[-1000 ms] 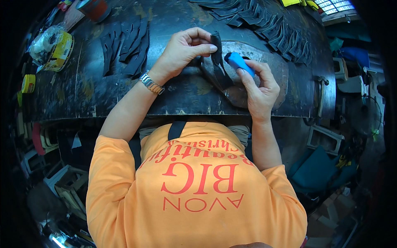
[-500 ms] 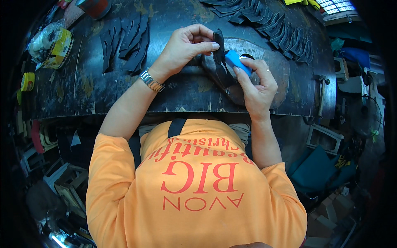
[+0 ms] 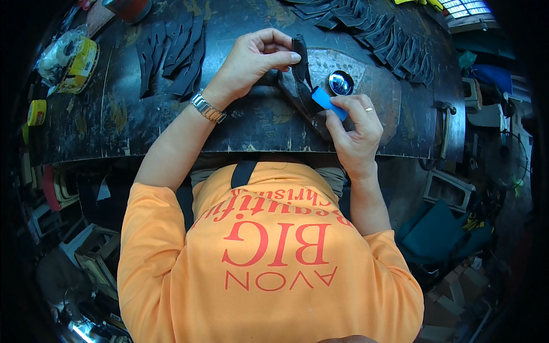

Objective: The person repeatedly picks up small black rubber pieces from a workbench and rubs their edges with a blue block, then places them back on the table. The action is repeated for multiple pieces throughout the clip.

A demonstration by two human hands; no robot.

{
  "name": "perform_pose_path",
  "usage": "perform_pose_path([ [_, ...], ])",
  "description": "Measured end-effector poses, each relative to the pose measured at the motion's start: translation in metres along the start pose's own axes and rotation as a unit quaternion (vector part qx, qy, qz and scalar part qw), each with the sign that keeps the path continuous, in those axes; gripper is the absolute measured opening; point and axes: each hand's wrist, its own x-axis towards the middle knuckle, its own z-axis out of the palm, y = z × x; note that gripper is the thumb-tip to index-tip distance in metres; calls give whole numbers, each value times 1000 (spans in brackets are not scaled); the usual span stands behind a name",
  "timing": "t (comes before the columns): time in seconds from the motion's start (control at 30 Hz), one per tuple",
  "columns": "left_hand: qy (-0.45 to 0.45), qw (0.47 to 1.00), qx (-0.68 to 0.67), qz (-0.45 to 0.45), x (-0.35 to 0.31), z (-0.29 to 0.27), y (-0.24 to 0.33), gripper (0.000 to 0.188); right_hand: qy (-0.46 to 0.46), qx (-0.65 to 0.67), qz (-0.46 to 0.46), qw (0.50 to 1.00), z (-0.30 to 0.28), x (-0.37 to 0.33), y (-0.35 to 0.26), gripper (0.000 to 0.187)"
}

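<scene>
My left hand [image 3: 256, 62], with a metal watch on its wrist, pinches the upper end of a black strap piece [image 3: 300, 66] between thumb and fingers. The strap hangs toward me, apparently folded or split in two layers. A small flat blue block [image 3: 330, 104], dark at its tip, is gripped by my right hand [image 3: 358, 127]. That tip lies close beside the strap's edge; whether they touch I cannot tell. Just beyond the block stands a small round container [image 3: 331, 86] with a dark, shiny inside. Beneath both hands is a worn grey slab [image 3: 386, 108].
Black strap pieces lie in a cluster [image 3: 186, 54] at left and in a long overlapping row [image 3: 383, 40] at far right. A yellow tub [image 3: 80, 67] with clear plastic and a reddish can [image 3: 128, 8] stand at far left. The dark worktable [image 3: 131, 128] has a metal handle [image 3: 445, 128] at right.
My right hand has moved slightly down with the blue block, so the round container now shows fully. My left hand and the strap have shifted slightly left and away from me.
</scene>
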Motion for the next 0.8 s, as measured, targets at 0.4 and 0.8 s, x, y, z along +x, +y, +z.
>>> perform_pose_path([
  [0.4,44,980,-173,93,-1,3,15,14,72,620,332,708,-8,11,9,22],
  [0.8,-172,962,88,194,-7,1,24,19,63,645,214,731,-3,25,34,18],
])
